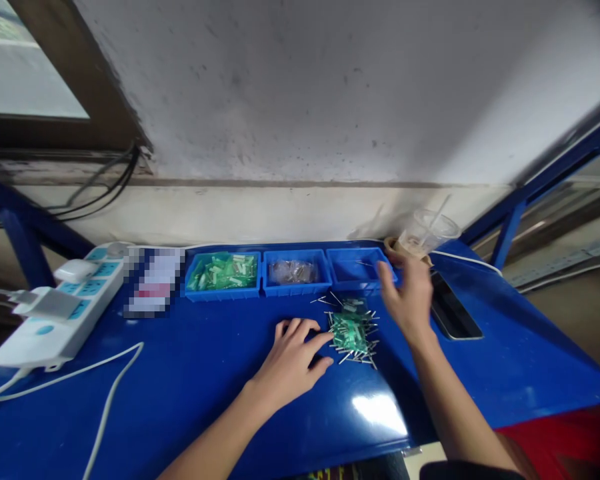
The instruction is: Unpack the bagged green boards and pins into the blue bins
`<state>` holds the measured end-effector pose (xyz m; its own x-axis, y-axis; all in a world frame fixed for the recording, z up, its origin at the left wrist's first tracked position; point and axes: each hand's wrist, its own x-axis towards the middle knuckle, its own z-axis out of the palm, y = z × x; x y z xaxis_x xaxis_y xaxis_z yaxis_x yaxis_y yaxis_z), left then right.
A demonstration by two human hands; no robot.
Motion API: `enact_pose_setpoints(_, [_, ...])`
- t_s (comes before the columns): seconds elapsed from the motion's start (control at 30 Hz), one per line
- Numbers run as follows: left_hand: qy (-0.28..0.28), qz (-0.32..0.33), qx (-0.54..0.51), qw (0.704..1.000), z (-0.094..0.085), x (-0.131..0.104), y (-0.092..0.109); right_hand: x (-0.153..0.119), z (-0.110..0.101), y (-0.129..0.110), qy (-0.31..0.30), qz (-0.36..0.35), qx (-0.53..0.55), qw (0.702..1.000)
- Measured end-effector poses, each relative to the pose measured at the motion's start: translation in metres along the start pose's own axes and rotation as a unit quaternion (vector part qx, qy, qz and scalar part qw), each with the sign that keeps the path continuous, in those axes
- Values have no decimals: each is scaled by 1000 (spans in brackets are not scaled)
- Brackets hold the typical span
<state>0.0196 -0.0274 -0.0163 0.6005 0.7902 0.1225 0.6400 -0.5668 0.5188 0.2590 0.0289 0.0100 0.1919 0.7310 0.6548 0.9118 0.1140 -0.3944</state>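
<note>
My left hand rests on the blue table with its fingers spread, the index fingertip at the left edge of a pile of thin metal pins and green pieces. Nothing shows in its grasp. My right hand, slightly blurred, is raised beside the right blue bin, thumb apart from the fingers and no held thing visible. A few thin pins lie in that bin. The middle bin holds a clear plastic bag with small parts. Small green and whitish pieces fill the left bin.
A phone lies right of my right hand. Behind that hand stand a clear plastic cup and a brown ring-shaped object. At left are a white power strip, a loose white cable and a pixelated item.
</note>
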Motion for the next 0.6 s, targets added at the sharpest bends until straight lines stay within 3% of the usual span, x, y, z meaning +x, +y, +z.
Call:
enact_pose_setpoints(0.03, [-5,3,-2,1000,0,-1,0,-13,-9,23,53,29,-46,997])
enact_pose_setpoints(0.1, [-7,3,-2,1000,2,-1,-1,-37,-25,66,61,81,-130,986])
enact_pose_setpoints(0.2, [7,-3,5,1000,5,1,-2,-62,-39,104,-89,133,-191,968])
enact_pose_setpoints(0.3, [37,-19,25,999,8,2,-2,-68,-43,110,-126,140,-199,962])
enact_pose_setpoints(0.47, [91,-84,77,989,3,3,-12,-73,-49,108,-26,179,-216,959])
enact_pose_setpoints(0.6, [106,-104,97,984,-1,4,-23,-82,-57,116,-97,261,-197,940])
